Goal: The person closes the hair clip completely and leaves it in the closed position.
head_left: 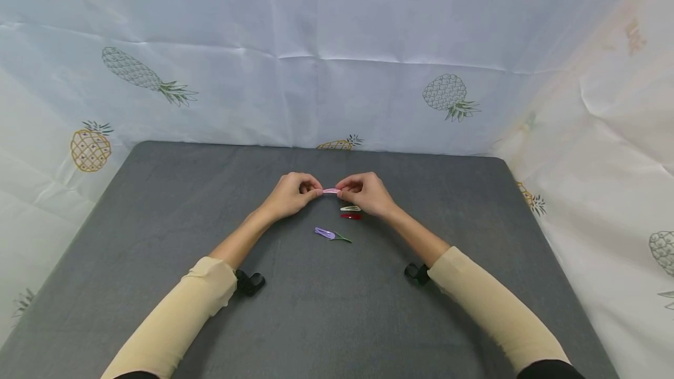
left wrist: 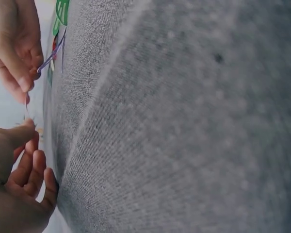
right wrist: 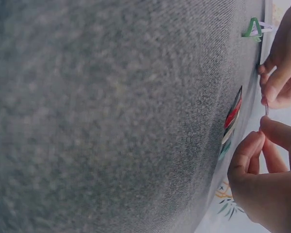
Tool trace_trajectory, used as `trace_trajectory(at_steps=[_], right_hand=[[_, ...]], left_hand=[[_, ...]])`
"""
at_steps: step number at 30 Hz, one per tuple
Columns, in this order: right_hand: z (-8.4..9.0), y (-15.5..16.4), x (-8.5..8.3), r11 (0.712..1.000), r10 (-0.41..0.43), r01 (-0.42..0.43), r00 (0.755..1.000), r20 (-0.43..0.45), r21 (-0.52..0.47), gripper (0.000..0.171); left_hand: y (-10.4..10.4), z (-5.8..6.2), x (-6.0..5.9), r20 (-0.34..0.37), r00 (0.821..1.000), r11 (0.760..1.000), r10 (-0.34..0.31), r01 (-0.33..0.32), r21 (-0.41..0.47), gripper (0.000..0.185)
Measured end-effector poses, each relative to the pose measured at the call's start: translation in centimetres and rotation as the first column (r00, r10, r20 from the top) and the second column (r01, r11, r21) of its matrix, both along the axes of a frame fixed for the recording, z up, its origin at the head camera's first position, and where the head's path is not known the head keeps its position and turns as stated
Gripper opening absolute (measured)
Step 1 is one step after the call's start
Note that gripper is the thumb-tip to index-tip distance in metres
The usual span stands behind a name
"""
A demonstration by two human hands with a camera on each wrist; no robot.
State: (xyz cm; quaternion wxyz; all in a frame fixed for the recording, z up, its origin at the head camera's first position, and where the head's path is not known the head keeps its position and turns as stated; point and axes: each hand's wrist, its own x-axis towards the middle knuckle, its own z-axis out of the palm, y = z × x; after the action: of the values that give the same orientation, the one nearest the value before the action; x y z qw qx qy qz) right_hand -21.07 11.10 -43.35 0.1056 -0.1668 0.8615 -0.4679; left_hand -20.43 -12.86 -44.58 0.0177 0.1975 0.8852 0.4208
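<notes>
A small pink hair clip (head_left: pixel 331 191) is held just above the grey table (head_left: pixel 158 203), pinched at one end by my left hand (head_left: pixel 292 194) and at the other by my right hand (head_left: pixel 364 193). In the wrist views the clip shows only as a thin sliver between the fingertips (right wrist: pixel 267 109). Just below my right hand lie a white clip (head_left: pixel 350 209) and a red clip (head_left: pixel 350 216), side by side. A purple clip (head_left: pixel 325 233) with a green clip (head_left: pixel 343 238) touching it lies nearer to me, between my forearms.
A grey cloth covers the table, whose far edge (head_left: pixel 316 148) meets a white pineapple-print backdrop (head_left: pixel 337 63) that also wraps round both sides. Black wrist straps (head_left: pixel 250 282) sit at the cuffs of my beige sleeves.
</notes>
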Motion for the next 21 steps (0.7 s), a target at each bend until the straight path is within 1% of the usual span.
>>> trace_trajectory(at_steps=[4, 9, 21], right_hand=[[-0.18, -0.05, -0.19, 0.999, 0.002, -0.001, 1.0, -0.011, 0.032, 0.015], [-0.4, -0.04, -0.41, 0.998, 0.012, -0.011, 1.0, -0.02, 0.058, 0.014], [-0.77, -0.1, -0.78, 0.996, 0.029, -0.027, 0.999, -0.023, 0.085, 0.013]], left_hand=[[0.14, -0.03, -0.22, 0.017, 1.0, 1.0, 0.009, -0.009, -0.014, 0.009], [0.18, -0.16, -0.46, 0.027, 1.0, 1.0, 0.004, -0.004, -0.018, 0.009], [0.03, -0.55, -0.88, 0.045, 0.999, 0.999, -0.007, 0.009, -0.042, 0.01]])
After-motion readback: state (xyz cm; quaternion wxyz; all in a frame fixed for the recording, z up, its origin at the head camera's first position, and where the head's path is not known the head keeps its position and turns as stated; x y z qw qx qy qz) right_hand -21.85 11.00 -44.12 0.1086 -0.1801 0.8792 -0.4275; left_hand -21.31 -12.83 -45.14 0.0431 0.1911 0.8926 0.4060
